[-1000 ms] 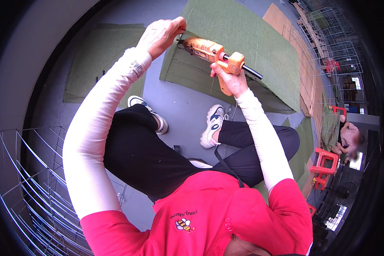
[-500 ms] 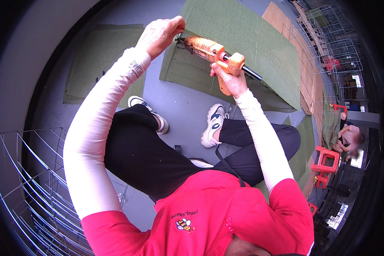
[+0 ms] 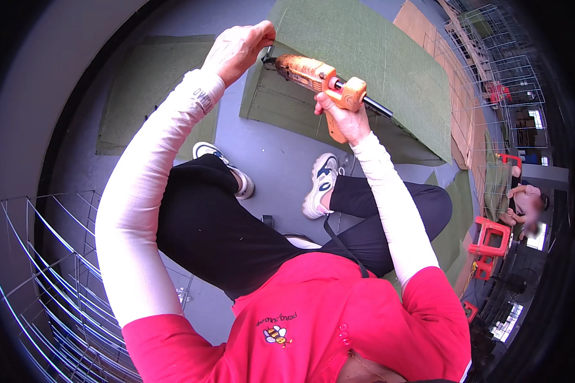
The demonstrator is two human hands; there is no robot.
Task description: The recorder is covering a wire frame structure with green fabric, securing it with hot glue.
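Note:
An orange glue gun (image 3: pixel 308 71), scorched and grimy toward its nozzle, is gripped by the handle in my right hand (image 3: pixel 345 120). A dark stick protrudes from its rear end. Its nozzle points left, at the corner of a large green textured panel structure (image 3: pixel 364 51). My left hand (image 3: pixel 239 48) is closed in a pinch just above the nozzle, by that corner. A thin, light upright piece shows below its fingertips; whether the fingers hold it or the panel's edge, I cannot make out.
A flat green sheet (image 3: pixel 160 96) lies on the grey floor to the left. Wire grid racks (image 3: pixel 64 274) stand at lower left, more wire frames (image 3: pixel 492 57) at far right. Red plastic stools (image 3: pixel 490 237) and another person (image 3: pixel 526 203) are at the right.
Both hands and the glue gun stay almost in place. My left hand has shifted very slightly up, and the nozzle remains by the corner.

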